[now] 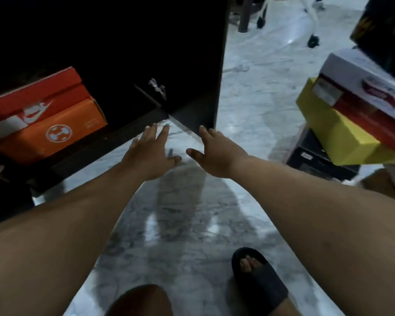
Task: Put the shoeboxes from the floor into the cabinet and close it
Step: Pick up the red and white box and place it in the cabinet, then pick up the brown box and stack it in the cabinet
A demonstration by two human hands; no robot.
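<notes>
- Both hands are reaching forward with nothing in them: the left hand (152, 151) is spreading its straight fingers just in front of the cabinet's (114, 137) bottom edge, and the right hand (217, 151) is stretching out, fingers relaxed, near the lower corner of the open door (198, 92).
- The door is standing swung out, probably to keep the dark inside reachable for more boxes; a small metal hinge (156, 87) is showing beside it.
- Two boxes are already sitting inside on the left, a red box (37, 94) lying on top of an orange box (55, 131), stacked, most likely, to save shelf room.
- More boxes are waiting outside on the right, well apart from the hands: a white and red box (363, 87) resting tilted on a yellow box (335, 133), with a black box (315, 156) underneath.
- So the task seems partly done, with loading and closing still ahead.
- The floor (183, 224) is glossy pale marble with grey veins, and it is reflecting light.
- A foot in a dark slipper (260, 277) is planted at the bottom of the view, and furniture legs (246, 14) are standing far behind.
</notes>
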